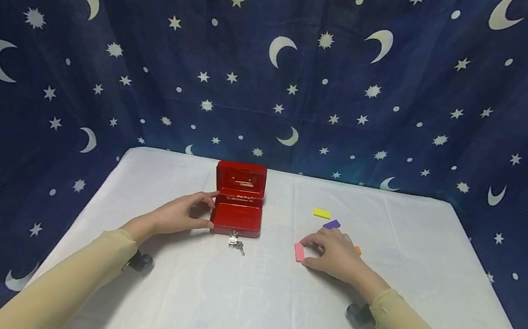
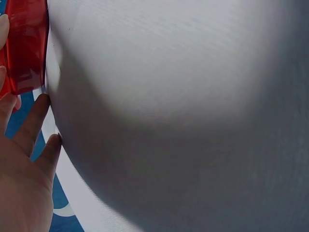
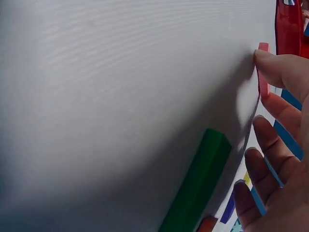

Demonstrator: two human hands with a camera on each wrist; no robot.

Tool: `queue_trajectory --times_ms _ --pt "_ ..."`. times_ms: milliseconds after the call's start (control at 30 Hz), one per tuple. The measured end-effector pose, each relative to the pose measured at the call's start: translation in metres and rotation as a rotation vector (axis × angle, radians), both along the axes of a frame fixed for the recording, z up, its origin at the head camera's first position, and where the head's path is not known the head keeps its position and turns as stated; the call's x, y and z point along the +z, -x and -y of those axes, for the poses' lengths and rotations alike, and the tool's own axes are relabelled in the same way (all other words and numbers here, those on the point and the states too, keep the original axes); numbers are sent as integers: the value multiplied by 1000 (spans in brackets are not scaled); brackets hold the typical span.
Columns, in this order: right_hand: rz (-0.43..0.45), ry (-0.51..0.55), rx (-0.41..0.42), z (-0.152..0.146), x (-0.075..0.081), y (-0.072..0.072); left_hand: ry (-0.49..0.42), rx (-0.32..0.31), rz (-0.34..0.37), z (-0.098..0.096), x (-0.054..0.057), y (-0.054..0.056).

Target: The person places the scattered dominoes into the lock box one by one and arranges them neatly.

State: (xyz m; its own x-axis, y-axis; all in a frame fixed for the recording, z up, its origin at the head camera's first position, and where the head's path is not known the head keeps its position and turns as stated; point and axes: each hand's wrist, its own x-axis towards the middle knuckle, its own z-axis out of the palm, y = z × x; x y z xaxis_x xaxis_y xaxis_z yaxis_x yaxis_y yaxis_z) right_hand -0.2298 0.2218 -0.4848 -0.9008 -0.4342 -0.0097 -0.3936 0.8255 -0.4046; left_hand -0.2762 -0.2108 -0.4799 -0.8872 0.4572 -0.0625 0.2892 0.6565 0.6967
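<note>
A small red cash box [image 1: 236, 218] stands on the white table with its lid raised. Keys [image 1: 238, 246] hang from the lock at its front. My left hand [image 1: 185, 212] touches the box's left side, thumb near the front corner and fingers spread toward the hinge. To the right of the box, my right hand [image 1: 337, 253] pinches a pink block [image 1: 299, 252] by its ends between thumb and forefinger; the block is low at the tabletop. A green block [image 3: 195, 181] lies beside that hand in the right wrist view, hidden in the head view.
Beyond the right hand lie a yellow block [image 1: 321, 214] and a purple block [image 1: 332, 224]. An orange block [image 1: 357, 250] shows partly behind the hand. A dark blue curtain [image 1: 274, 102] with moons and stars hangs behind the white-covered table [image 1: 239, 312].
</note>
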Motion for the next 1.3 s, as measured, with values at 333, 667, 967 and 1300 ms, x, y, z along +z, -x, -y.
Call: queue_trajectory --times_ms 333,667,967,1300 --pt "-21 77 -46 34 26 21 5 14 10 -1 1 -1" --pt "-14 132 2 93 44 45 7 20 12 -6 1 1" --pt "21 127 -4 130 44 62 8 31 6 -8 0 3" --pt "-21 42 59 161 39 66 8 20 1 -6 0 3"
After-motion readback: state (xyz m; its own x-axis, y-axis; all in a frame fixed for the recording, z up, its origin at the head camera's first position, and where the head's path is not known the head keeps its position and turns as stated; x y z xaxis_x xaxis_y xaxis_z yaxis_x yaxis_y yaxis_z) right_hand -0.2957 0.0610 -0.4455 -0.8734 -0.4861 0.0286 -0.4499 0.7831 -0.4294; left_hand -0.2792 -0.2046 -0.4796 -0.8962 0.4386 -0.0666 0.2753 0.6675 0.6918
